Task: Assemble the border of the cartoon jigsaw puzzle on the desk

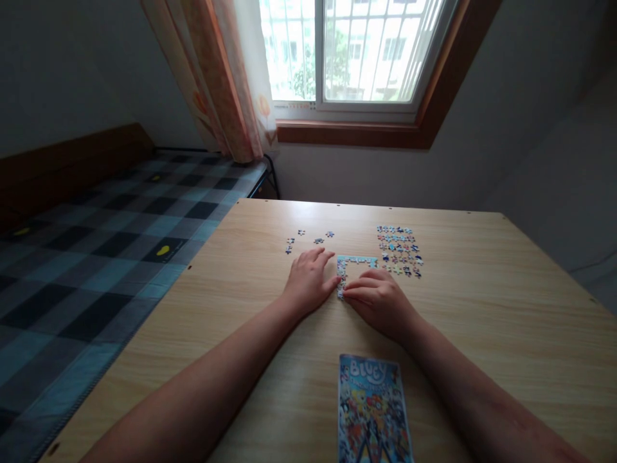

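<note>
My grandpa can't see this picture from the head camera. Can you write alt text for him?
Two bare hands, left and right, work at a partly built jigsaw puzzle on a wooden table. Loose pieces and a colorful "Bluey" picture lie nearby.

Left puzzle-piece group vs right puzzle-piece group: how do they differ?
Count: the left group is only a handful; the right group has many more.
Layout: the left group is scattered unevenly; the right group sits in rough rows.
Spread: the left group has wide gaps; the right group is packed closely.
Shared: both lie on the wooden table.
</note>
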`<state>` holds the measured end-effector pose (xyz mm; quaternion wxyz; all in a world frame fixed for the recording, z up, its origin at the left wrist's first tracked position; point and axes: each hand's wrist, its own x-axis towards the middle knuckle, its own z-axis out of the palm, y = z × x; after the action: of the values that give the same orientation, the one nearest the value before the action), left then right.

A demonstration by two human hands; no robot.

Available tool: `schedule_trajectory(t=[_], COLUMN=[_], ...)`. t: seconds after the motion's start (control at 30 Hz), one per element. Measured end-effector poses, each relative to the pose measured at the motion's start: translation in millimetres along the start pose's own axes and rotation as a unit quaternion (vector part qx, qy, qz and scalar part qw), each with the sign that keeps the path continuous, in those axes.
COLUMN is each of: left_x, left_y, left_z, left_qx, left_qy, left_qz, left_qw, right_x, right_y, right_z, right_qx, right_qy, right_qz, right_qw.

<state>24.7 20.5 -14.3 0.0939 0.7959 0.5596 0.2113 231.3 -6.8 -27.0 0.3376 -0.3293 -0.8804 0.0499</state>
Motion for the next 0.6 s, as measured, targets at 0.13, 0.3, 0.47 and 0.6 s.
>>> schedule_trajectory(t=[0.13, 0.3, 0.47, 0.6], left_x=[0.1, 0.0, 0.1, 0.1], left_y=[-0.3, -0.9, -1.0, -0.3], left_z=[0.4, 2.2, 3.5, 3.3], left_qx=[-0.004, -0.006, -0.006, -0.003], left_qy=[0.0, 0.004, 0.007, 0.006], left_qz=[-0.004, -0.003, -0.003, -0.002], left_qw=[1.0, 1.0, 1.0, 1.0], right_x=[0.5, 2.8, 2.4, 2.0], right_y=[-1.0, -3.7, -4.8, -6.8], right_z=[0.2, 0.2, 0.6, -0.6], right_qx=[-0.012, -0.011, -0.023, -0.026], right_qy=[-0.004, -0.01, -0.012, -0.012], right_qz=[0.004, 0.01, 0.021, 0.029], right_qw=[1.0, 1.0, 0.999, 0.999])
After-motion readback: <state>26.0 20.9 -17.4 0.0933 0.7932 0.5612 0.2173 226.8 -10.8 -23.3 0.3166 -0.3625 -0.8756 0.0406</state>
